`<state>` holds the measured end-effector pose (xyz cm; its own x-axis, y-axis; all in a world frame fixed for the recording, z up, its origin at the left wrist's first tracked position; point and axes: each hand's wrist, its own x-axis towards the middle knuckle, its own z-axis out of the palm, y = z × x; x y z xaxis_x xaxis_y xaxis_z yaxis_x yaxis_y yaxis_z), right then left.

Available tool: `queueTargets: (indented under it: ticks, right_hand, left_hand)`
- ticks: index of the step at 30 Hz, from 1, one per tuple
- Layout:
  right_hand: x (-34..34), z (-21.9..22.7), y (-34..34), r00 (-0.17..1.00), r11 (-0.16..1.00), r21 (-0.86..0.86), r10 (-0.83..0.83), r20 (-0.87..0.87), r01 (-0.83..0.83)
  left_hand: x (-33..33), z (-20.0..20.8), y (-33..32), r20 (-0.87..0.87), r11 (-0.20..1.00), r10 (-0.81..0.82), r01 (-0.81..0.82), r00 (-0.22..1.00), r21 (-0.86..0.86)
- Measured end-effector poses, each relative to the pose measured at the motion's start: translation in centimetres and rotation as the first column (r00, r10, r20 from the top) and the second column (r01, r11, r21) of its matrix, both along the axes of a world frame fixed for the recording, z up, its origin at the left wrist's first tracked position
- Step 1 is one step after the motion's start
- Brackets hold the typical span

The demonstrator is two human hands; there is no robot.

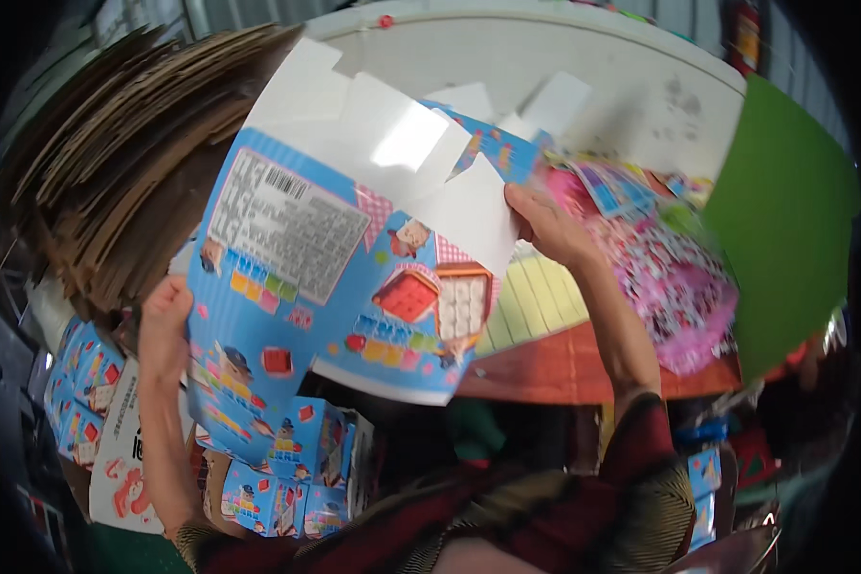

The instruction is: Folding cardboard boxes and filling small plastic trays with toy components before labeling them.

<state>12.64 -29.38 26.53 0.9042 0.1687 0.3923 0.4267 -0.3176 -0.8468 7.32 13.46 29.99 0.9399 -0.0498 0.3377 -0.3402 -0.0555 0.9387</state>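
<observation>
A large printed carton blank [287,239], blue with cartoon pictures and white flaps, is held up in front of me, partly unfolded. My left hand [165,311] is closed on its left edge, thumb and fingers pinching the card. My right hand [550,225] pinches the white flap at its right side. The carton's lower part is bent, and it hides some of the table behind it. Below the blank, several blue folded boxes [258,497] with similar pictures stand in an opened brown carton.
A tall stack of brown cardboard sheets [124,163] leans at the left. On the table lie a pink bag of small colourful pieces [670,297] and a yellow lined sheet [536,297]. A green panel [784,230] rises at the right. More blue boxes [81,383] sit at lower left.
</observation>
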Motion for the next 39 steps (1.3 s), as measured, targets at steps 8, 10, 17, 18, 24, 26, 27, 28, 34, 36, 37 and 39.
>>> queueTargets:
  ticks: [8,10,17,18,24,26,27,28,34,36,37,39]
  right_hand:
    - [-11.6,-2.4,-8.0,0.968,0.996,0.020,0.091,-0.234,-0.089]
    - [-14.3,-1.3,-9.7,0.967,0.990,-0.136,-0.076,-0.243,0.043]
    - [-18.4,-2.5,-12.0,0.916,0.913,-0.306,-0.340,-0.211,0.268]
    - [-18.8,-2.5,-11.1,0.920,0.905,-0.297,-0.361,-0.156,0.304]
    - [-20.1,-1.7,-9.2,0.878,0.726,-0.496,-0.422,0.224,0.476]
    - [-20.2,-1.9,-9.3,0.883,0.708,-0.532,-0.419,0.212,0.464]
    - [-20.6,-1.9,-9.1,0.888,0.711,-0.538,-0.410,0.207,0.454]
    - [-21.0,-1.6,-8.7,0.888,0.717,-0.539,-0.437,0.145,0.441]
    - [-25.6,-0.6,-7.7,0.932,0.724,-0.642,-0.359,-0.038,0.253]
    - [-27.1,0.0,-7.2,0.879,0.878,-0.318,-0.433,-0.203,0.359]
    - [-27.5,1.2,-6.9,0.955,0.917,-0.337,-0.267,-0.128,0.211]
    - [-28.6,2.5,-6.3,0.959,0.963,-0.242,-0.174,-0.224,0.119]
  left_hand:
    - [0.3,-13.2,-7.5,-0.223,0.993,-0.110,0.114,0.969,0.007]
    - [-0.8,-15.6,-11.2,-0.244,0.980,-0.112,0.147,0.963,0.132]
    - [-2.8,-24.2,-17.3,0.007,0.946,-0.113,0.106,0.994,0.305]
    - [-2.1,-24.6,-18.2,0.084,0.959,-0.075,0.049,0.994,0.280]
    - [0.7,-27.2,-22.8,0.072,0.981,0.130,-0.139,0.989,0.133]
    - [2.6,-27.0,-22.6,0.034,0.973,0.125,-0.129,0.992,0.193]
    - [2.9,-27.1,-22.5,-0.009,0.961,0.117,-0.111,0.993,0.253]
    - [2.7,-27.5,-22.5,-0.018,0.961,0.128,-0.120,0.992,0.250]
    - [-1.9,-26.4,-23.8,0.141,0.787,0.199,-0.244,0.970,0.567]
    - [-3.7,-25.1,-26.2,0.200,0.852,0.176,-0.251,0.964,0.460]
    - [-3.9,-25.6,-28.1,0.381,0.912,0.153,-0.279,0.912,0.302]
    - [-7.2,-22.2,-29.6,0.035,0.923,-0.177,0.153,0.984,0.352]
